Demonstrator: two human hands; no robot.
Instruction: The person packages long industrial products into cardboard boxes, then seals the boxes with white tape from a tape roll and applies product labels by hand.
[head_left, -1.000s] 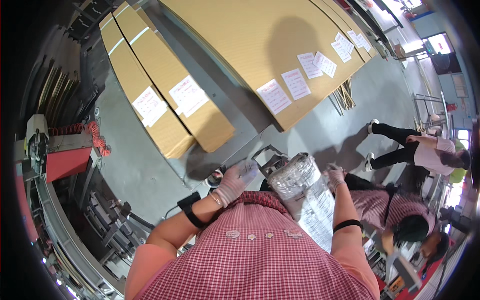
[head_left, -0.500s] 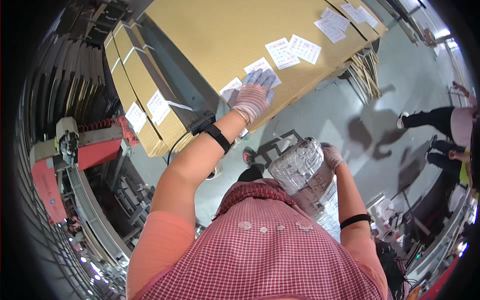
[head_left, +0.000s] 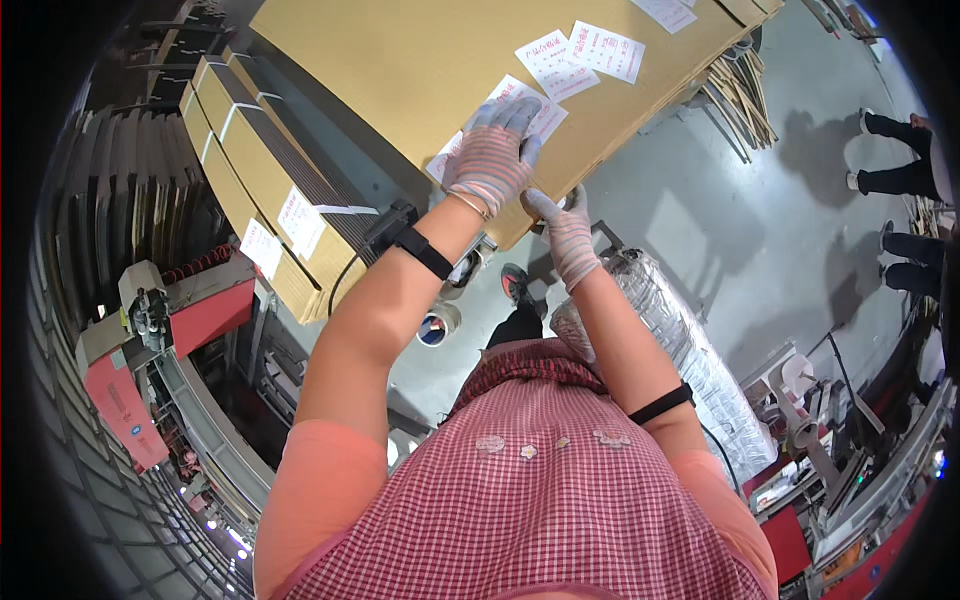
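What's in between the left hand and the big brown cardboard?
In the head view, white paper labels lie there on the big brown cardboard, partly covered by the left hand. Whether it's pressing down, I can't tell.

I see the left arm (head_left: pixel 365 325) rise from the lower left of the frame, bent at the elbow, forearm slanting toward the upper middle. Its gloved left hand (head_left: pixel 497 160) is spread flat, back upward, thumb to the right. The right arm (head_left: pixel 628 340) leans leftward from the lower right; its gloved right hand (head_left: pixel 570 235) sits nearby, slightly lower, thumb apart from the fingers.
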